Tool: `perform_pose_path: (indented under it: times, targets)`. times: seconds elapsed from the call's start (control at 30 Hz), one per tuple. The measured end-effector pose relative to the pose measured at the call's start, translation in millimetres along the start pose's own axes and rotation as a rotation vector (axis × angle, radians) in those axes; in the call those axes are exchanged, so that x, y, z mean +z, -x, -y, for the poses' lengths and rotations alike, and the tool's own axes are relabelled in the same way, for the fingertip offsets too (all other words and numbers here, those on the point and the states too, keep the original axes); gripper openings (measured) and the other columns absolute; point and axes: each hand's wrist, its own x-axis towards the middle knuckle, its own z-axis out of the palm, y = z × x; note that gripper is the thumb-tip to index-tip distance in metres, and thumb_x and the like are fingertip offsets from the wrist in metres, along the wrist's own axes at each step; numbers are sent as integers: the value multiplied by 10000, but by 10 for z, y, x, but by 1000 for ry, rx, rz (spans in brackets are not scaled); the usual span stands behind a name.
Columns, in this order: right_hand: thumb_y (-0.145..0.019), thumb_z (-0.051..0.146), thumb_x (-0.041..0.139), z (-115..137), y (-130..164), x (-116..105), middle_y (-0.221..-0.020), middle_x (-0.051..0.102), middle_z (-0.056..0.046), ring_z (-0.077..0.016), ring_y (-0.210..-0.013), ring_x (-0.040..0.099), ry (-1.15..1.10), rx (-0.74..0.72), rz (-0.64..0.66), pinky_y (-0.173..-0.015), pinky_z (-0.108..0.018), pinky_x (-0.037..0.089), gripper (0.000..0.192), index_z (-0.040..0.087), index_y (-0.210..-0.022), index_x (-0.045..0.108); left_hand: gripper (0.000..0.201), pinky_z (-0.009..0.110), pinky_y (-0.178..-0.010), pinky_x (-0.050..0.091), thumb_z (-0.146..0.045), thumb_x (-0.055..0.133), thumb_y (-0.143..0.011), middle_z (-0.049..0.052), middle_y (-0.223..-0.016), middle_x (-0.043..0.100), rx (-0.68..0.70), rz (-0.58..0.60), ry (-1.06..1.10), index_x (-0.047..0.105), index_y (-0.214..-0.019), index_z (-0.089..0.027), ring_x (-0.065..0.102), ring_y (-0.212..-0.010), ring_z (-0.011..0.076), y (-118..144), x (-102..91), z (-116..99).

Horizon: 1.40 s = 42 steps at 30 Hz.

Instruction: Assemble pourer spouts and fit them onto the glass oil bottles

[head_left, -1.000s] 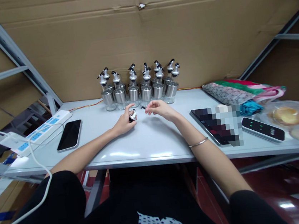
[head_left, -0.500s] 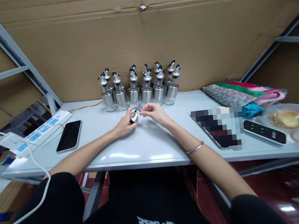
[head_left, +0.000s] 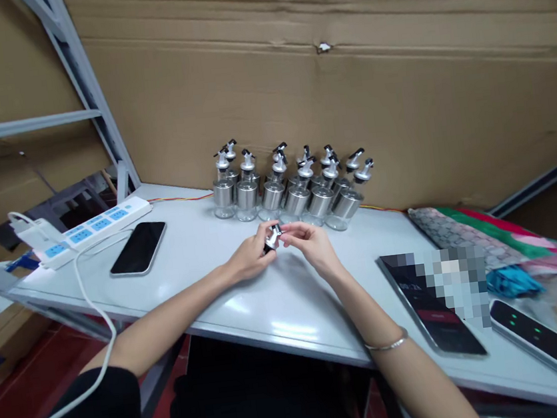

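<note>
I see both hands meeting just in front of the dispenser bottles [head_left: 286, 191]: left hand [head_left: 251, 256] fingers pinch a small pourer cap [head_left: 272, 236], right hand [head_left: 313, 245] fingertips narrowly touch it.

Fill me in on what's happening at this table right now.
A person seated at the white table holds a small silver-and-black pourer cap in the left hand, while the right hand pinches at its tip. Both hands meet just in front of a cluster of small steel-banded glass bottles with pourer spouts. A black smartphone and a white power strip lie to the left.
</note>
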Motion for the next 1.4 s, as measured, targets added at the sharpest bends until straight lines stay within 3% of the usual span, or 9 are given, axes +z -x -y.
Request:
perform_pose_path:
  times: [0.33, 0.77, 0.93, 1.03, 1.4]
  targets:
    - [-490, 412, 812, 59, -25, 17, -532, 621, 17, -130, -488, 531, 38, -60, 46, -534, -291, 427, 351, 180, -712, 668, 569, 344, -772, 447, -179, 463, -739, 59, -884, 559, 43, -43, -123, 303, -1280, -108, 554, -776, 201, 25, -1, 55]
    - [-542, 329, 768, 97, -21, -26, -533, 586, 33, -105, -504, 469, 72, -66, 78, -529, -266, 375, 273, 149, -726, 677, 584, 315, -788, 441, -159, 466, -750, 66, -962, 543, 56, -7, -77, 270, -1299, -136, 548, -805, 174, -20, 3, 109]
    - [-540, 330, 759, 107, -24, -26, -528, 579, 31, -109, -508, 469, 78, -79, 78, -542, -276, 391, 275, 149, -732, 680, 615, 289, -721, 428, -186, 496, -721, 21, -842, 549, 54, -14, -25, 281, -1295, -135, 524, -706, 161, -17, -2, 91]
    - [-552, 330, 747, 122, -19, -18, -556, 602, 16, -110, -516, 475, 74, -83, 85, -552, -280, 396, 277, 147, -749, 681, 655, 291, -764, 433, -180, 482, -713, 20, -851, 580, 59, -15, -2, 274, -1332, -135, 553, -752, 167, -12, -13, 52]
    - [-540, 307, 739, 175, 34, 43, -527, 585, 31, -103, -488, 462, 67, -86, 47, -510, -265, 366, 230, 160, -699, 662, 646, 347, -846, 435, -175, 516, -667, 50, -914, 613, 40, -95, -364, 432, -1307, -160, 529, -835, 217, -12, -62, 51]
